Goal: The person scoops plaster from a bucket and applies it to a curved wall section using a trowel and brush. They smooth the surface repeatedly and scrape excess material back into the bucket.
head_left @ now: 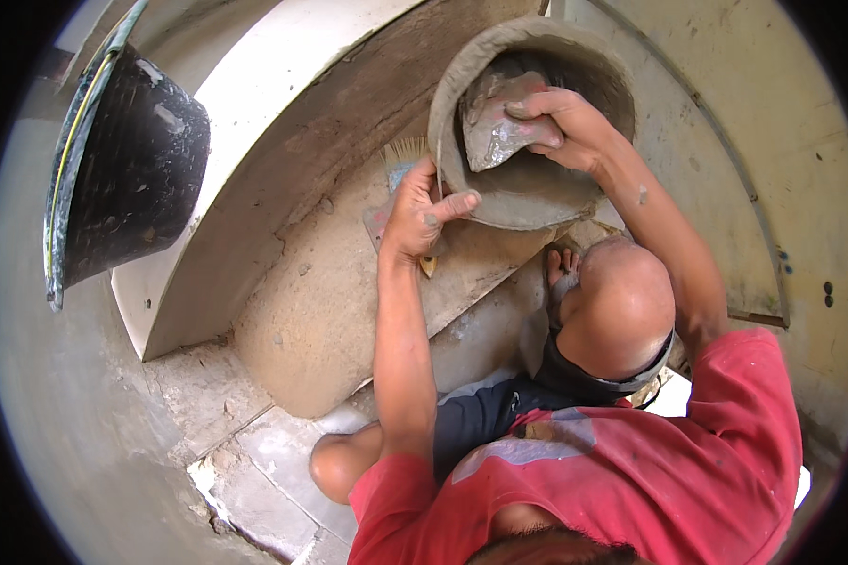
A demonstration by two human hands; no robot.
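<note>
My left hand [424, 212] is closed round the near left rim of a cement-crusted round bucket [612, 104], which is tilted towards me. Inside it my right hand [565, 132] grips a flat, irregular piece [495, 132] coated in wet grey cement with pinkish patches; its exact kind is unclear. A wide brush [403, 155] with pale bristles lies behind my left hand. A flat item [377, 221] with a pink patch, partly hidden by that hand, lies on the dusty step [301, 320].
A black bucket [122, 179] with paint splashes is at the upper left, beside a white curved riser [151, 297]. Broken tiles [264, 476] lie below the step. A pale panel [744, 113] stands at the right. My bare knees and foot are close below the bucket.
</note>
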